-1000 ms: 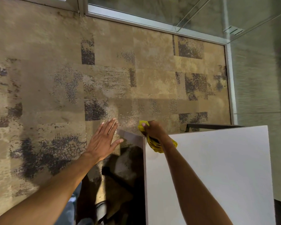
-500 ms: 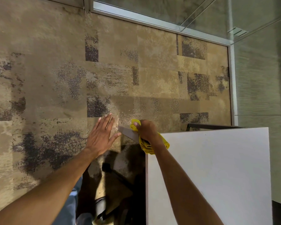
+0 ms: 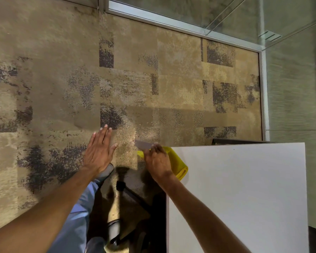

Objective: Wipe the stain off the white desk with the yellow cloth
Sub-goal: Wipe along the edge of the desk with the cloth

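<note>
Shifted past the tabletop's (image 3: 244, 189) far-left corner, right hand (image 3: 158, 162) overhangs the carpet (image 3: 44, 79), fingers clamped on cloth (image 3: 177, 161). Left hand (image 3: 98, 152) hovers beside it, fingers extended together.

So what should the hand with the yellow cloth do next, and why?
Probably slide the right hand back onto the white desk. Its grip holds the yellow cloth at the desk's far left corner, partly off the edge, so little cloth touches the surface.
</note>
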